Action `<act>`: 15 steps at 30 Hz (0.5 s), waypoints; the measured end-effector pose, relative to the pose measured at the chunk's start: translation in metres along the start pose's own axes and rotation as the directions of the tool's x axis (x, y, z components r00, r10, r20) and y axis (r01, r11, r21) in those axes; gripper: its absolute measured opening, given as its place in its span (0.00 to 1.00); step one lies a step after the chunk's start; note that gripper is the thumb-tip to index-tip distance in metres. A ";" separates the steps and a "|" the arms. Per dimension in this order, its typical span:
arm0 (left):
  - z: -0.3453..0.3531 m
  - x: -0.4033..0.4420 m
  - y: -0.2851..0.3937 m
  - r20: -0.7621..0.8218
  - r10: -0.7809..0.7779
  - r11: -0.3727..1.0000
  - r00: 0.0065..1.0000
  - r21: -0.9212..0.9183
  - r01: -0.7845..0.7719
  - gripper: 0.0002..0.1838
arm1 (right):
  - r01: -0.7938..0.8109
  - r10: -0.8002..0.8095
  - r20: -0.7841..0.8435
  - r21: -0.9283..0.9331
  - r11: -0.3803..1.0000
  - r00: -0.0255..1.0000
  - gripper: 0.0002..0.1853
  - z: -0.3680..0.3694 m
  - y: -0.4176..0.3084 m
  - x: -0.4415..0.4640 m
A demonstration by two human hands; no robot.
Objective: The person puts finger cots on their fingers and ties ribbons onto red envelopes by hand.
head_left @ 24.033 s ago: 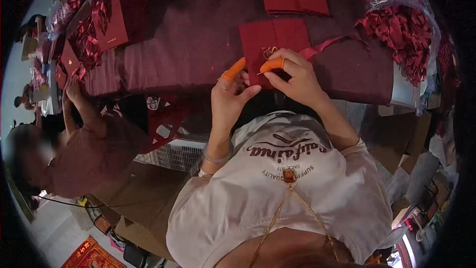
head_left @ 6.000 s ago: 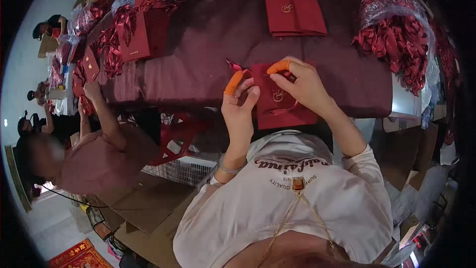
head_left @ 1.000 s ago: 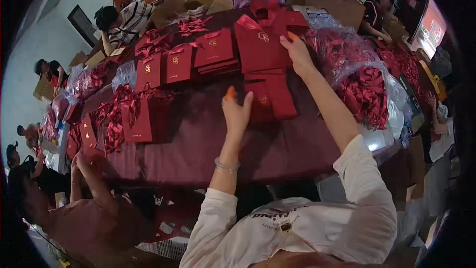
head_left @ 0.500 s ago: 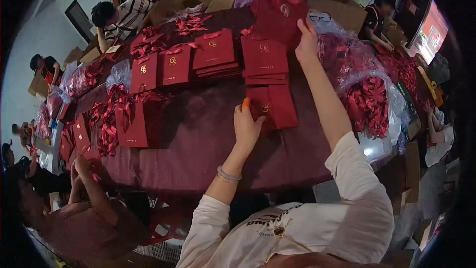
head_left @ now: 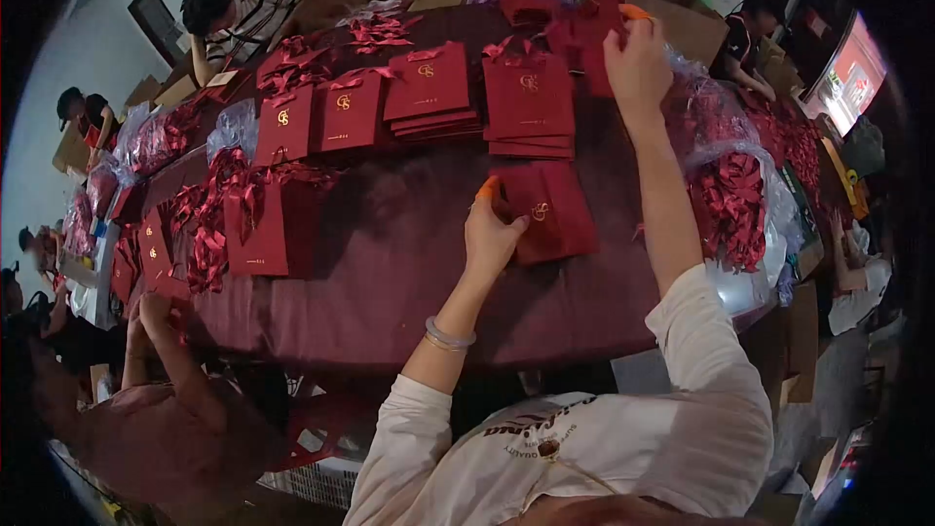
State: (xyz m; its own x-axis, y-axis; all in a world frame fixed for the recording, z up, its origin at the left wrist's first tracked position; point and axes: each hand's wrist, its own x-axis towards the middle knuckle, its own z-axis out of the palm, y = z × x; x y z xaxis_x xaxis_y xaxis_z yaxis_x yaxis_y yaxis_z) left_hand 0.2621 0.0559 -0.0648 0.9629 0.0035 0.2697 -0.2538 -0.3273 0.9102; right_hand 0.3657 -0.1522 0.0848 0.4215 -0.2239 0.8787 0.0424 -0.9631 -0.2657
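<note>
A dark red gift bag [head_left: 560, 219] with a gold logo lies on the cloth in front of me. My left hand [head_left: 492, 239], an orange cover on one fingertip, pinches its left edge between thumb and fingers. Farther back, my right hand [head_left: 638, 68] has its fingers curled at the edge of another red gift bag [head_left: 592, 49]; that bag is partly hidden by the hand. Just left of it, a stack of red gift bags [head_left: 528, 102] with ribbon handles lies flat.
More bag stacks [head_left: 429, 88] line the table [head_left: 409, 263]. Clear plastic sacks of red ribbon [head_left: 726, 200] stand at the right, and loose ribbons [head_left: 209, 244] lie at the left. A co-worker [head_left: 166, 419] sits at my left; other people work around the table.
My right hand has moved right and slightly down, bringing its bag from above the stack to the stack's right. My left hand stays at the edge of the near bag.
</note>
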 end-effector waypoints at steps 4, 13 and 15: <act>-0.002 0.000 0.000 0.037 -0.008 0.998 0.999 0.069 0.005 0.36 | 0.086 -0.070 0.237 -0.059 0.995 0.969 0.12 0.037 -0.039 -0.014; -0.007 -0.001 0.002 0.109 -0.091 0.985 0.990 0.155 0.073 0.37 | -0.227 0.142 0.768 0.004 0.974 0.625 0.18 0.139 -0.076 -0.062; -0.006 -0.003 0.000 0.101 -0.041 0.980 0.994 0.196 0.020 0.37 | -0.124 -0.028 0.832 0.115 0.986 0.554 0.16 0.165 -0.051 -0.075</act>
State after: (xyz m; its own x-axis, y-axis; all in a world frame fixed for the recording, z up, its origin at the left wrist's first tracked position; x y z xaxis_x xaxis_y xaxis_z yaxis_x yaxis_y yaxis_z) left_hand 0.2587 0.0613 -0.0634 0.9767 -0.0785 0.1995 -0.2114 -0.5065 0.8359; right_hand 0.4811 -0.0619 -0.0329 0.9861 0.0269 0.1640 0.0939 -0.9042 -0.4165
